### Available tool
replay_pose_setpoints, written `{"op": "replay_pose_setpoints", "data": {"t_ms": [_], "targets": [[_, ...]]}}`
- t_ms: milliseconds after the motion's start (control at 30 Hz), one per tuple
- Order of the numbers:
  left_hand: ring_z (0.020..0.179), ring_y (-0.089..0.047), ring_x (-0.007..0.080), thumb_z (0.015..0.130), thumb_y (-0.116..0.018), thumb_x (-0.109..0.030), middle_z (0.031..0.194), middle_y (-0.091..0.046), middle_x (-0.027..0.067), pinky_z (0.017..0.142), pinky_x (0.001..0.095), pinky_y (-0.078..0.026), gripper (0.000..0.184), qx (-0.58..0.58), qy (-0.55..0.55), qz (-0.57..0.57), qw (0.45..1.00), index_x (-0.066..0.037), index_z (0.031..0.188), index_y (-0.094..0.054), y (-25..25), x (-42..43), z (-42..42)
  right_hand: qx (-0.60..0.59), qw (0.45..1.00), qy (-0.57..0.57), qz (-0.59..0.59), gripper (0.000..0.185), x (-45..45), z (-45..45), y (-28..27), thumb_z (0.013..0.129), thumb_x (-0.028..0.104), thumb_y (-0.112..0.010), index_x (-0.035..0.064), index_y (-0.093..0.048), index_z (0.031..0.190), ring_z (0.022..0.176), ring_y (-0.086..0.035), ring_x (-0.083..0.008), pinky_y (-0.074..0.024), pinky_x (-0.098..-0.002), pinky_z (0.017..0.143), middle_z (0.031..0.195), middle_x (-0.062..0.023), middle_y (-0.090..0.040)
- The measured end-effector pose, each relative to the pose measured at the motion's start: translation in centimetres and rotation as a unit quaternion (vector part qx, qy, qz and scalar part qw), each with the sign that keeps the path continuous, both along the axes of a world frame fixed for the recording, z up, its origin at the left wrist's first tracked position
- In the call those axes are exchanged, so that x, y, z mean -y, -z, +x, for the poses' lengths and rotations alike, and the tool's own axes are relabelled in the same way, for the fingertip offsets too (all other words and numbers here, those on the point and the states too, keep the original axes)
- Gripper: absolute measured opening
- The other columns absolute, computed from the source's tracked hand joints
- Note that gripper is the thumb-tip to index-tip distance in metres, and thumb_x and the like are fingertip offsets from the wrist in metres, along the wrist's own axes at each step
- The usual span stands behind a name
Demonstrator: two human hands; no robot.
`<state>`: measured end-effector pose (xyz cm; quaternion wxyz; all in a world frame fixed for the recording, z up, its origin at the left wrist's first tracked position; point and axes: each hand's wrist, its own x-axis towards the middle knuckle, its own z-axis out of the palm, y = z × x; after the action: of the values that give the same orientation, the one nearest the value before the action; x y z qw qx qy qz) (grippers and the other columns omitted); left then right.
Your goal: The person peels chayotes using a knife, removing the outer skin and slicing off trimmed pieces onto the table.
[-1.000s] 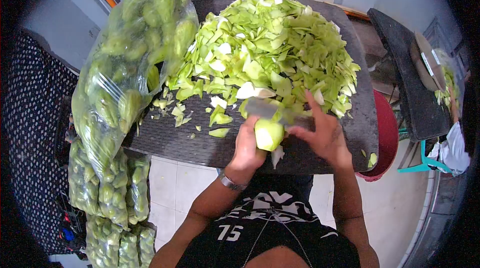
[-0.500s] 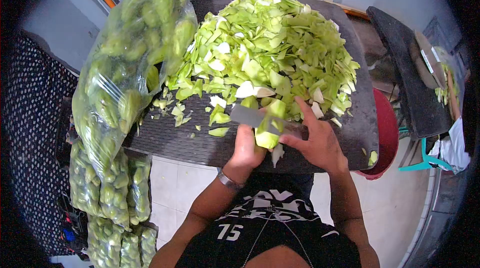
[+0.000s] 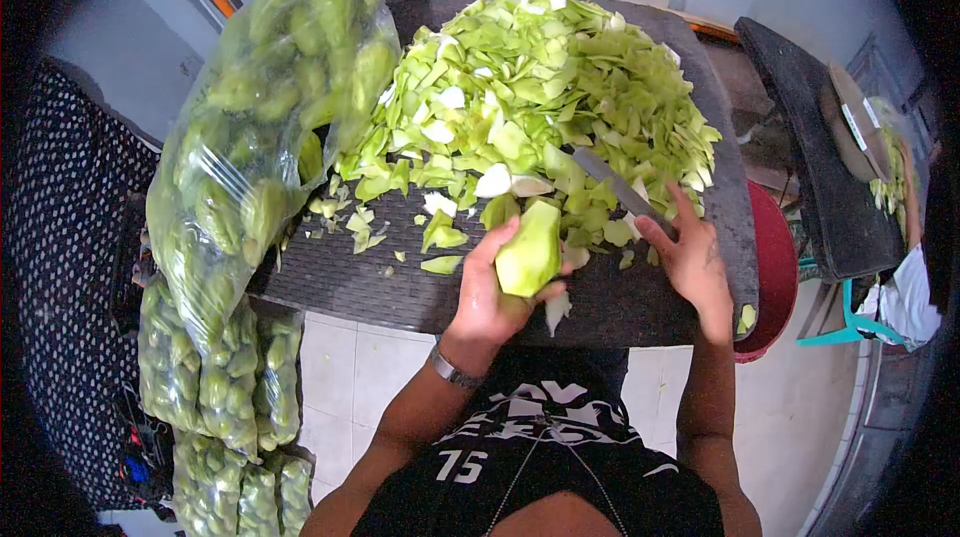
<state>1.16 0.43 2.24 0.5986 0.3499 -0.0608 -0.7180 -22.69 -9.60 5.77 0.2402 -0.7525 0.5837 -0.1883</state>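
Chayote (image 3: 528, 252): cradled by the curled fingers of the left hand (image 3: 482, 292), above the table (image 3: 370, 287) | knife (image 3: 610, 180): held by the right hand (image 3: 695, 262), handle clasped | change: blade drawn off chayote, now angled over heaped peelings (image 3: 560, 87); cutting judged paused

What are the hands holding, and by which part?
The left hand holds a chayote around its lower end and side; the right hand holds a knife by its handle end.
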Motion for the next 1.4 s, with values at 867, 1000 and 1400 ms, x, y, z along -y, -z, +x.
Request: {"op": "replay_pose_setpoints", "data": {"t_ms": [867, 1000, 1400], "targets": [[0.123, -0.061, 0.034, 0.103, -0.056, -0.052, 0.141, -0.056, 0.0173, 0.107, 0.0517, -0.049, 0.06, 0.088, -0.105, -0.144, 0.98, -0.016, 0.149, -0.042, 5.7, 0.8, -2.3, 0.059, 0.982, -0.162, -0.076, 0.107, -6.6, 6.1, 1.6, 0.079, 0.069, -0.074, 0.0006, -0.037, 0.152, 0.089, -0.073, -0.0437, -0.0583, -0.0483, 0.077, 0.096, -0.0297, -0.07], [0.116, -0.065, 0.0295, 0.101, -0.058, -0.048, 0.129, -0.064, 0.0151, 0.103, 0.0468, -0.052, 0.055, 0.153, -0.172, -0.195, 0.953, -0.011, 0.142, -0.052, 5.9, 0.3, -3.4, 0.046, 0.982, -0.17, -0.064, 0.111, -6.4, 6.0, 1.4, 0.079, 0.073, -0.072, 0.001, -0.035, 0.154, 0.091, -0.074, -0.0423, -0.0588, -0.0494, 0.079, 0.1, -0.0284, -0.072], [0.094, -0.071, 0.0262, 0.103, -0.06, -0.04, 0.11, -0.069, 0.0073, 0.081, 0.0422, -0.059, 0.039, -0.007, -0.128, -0.028, 0.991, -0.012, 0.13, -0.056, 1.5, 1.7, -0.9, 0.05, 0.998, -0.049, -0.003, 0.083, -1.8, 1.3, 2.2, 0.087, 0.052, -0.077, 0.0034, -0.047, 0.148, 0.09, -0.072, -0.0424, -0.0572, -0.0475, 0.078, 0.089, -0.0264, -0.071]]}}
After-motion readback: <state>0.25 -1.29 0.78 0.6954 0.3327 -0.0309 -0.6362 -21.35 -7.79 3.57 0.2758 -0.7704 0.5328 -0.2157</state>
